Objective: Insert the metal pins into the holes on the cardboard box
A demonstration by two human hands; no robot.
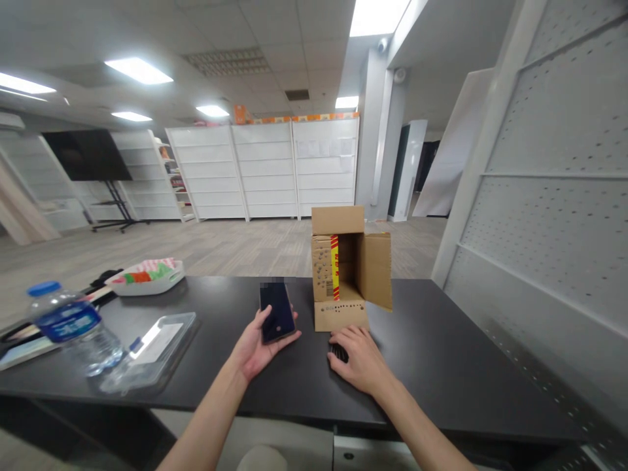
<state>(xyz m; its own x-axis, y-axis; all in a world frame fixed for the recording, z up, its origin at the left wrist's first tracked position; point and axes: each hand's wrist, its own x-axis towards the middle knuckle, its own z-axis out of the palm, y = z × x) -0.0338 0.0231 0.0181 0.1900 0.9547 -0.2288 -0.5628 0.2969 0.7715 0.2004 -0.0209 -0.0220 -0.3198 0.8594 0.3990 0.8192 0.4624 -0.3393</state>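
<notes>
My left hand is closed round a dark smartphone, its screen dark and facing me, tilted above the table. My right hand curls over a small black ribbed object on the table. My fingers cover much of that object, so its kind is unclear. Just beyond the right fingertips stands an open cardboard box with its opening towards me. Its lower flap lies towards my hand, one flap stands out to the right and another points up. Red and yellow tape runs down the box's left part.
On the left of the black table are a water bottle with a blue cap, a clear plastic case and a white basket holding colourful cloth or packets. A white perforated panel rises along the right side.
</notes>
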